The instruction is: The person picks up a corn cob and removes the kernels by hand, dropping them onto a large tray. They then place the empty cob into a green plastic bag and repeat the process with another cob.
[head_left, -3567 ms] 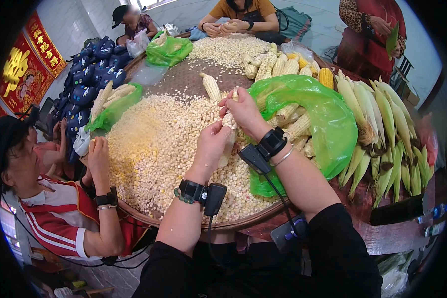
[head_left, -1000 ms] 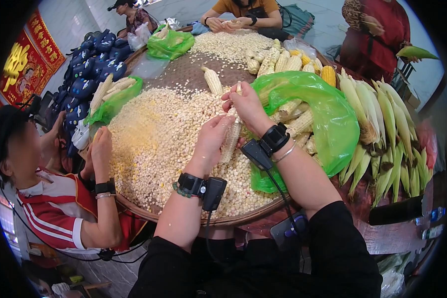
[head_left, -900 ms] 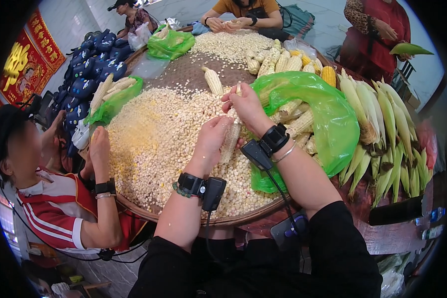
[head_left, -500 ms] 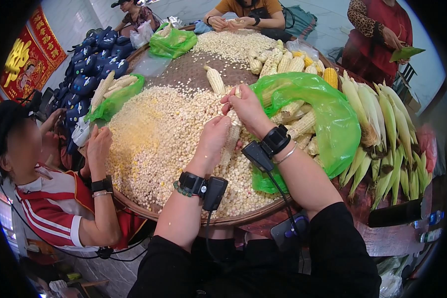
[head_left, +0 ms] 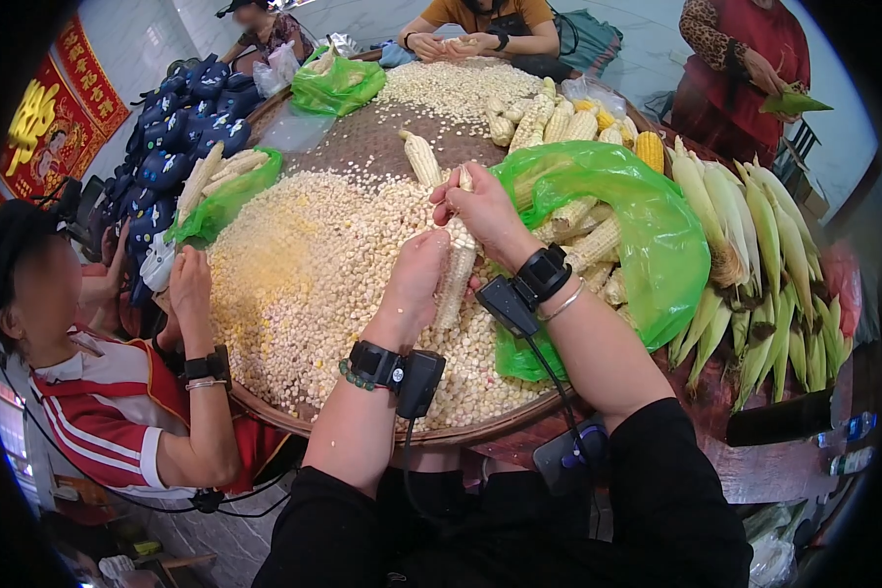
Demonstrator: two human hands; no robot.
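Pale ivory cob (head_left: 455,279), held slantwise over the kernels (head_left: 314,265) in the round tray (head_left: 480,433), toward the near side. Left hand (head_left: 421,269): fingers curled round the cob's nearer part, mostly hidden. Right hand (head_left: 478,211): fingers pinching its far end. Thumb contact unclear from where I stand. Green bag (head_left: 661,240) of cobs just right of the right hand; spare cob (head_left: 421,160) just beyond, slightly left.

Risks: loose pinch at the far end could let the cob twist or drop; hard sideways pressure could scatter loose grains; right forearm could snag the bag.

Versus one second earlier: both hands and cob in nearly the same place. Far right, a co-worker's hand (head_left: 766,76), then apart from a green husk (head_left: 797,103), now close against it.
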